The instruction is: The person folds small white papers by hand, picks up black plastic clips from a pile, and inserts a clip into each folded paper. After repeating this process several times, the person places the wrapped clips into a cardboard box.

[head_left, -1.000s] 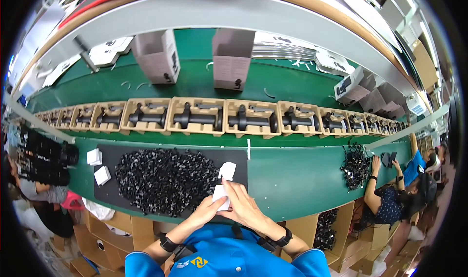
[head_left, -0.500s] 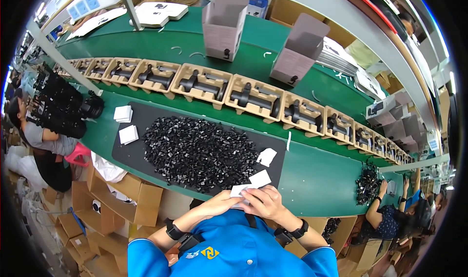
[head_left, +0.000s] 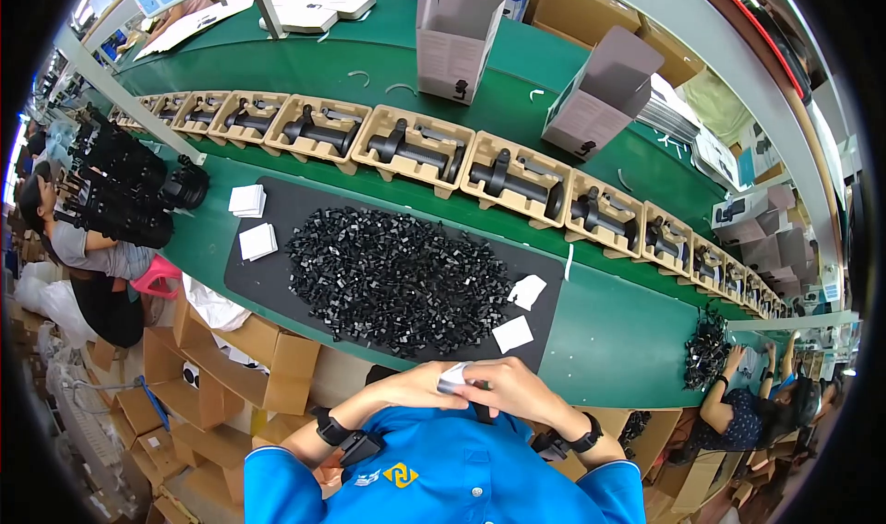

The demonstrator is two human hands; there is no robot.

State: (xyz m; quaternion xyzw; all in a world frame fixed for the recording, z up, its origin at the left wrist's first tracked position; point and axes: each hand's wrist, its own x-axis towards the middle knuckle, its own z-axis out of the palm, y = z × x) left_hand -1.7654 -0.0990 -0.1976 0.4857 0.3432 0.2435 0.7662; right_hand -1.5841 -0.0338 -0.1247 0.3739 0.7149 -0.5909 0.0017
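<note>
Now white packet (head_left: 454, 377) btwn L hand (head_left: 417, 387) & R hand (head_left: 506, 390).

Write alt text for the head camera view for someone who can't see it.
A person's left hand and right hand together hold a small white packet close to the chest, above a black mat heaped with small black parts. Behind, tan trays carrying black devices line a green bench.

white packet (head_left: 454, 376): mostly covered by fingers | black pile (head_left: 397, 279): pieces too small to identify
</note>
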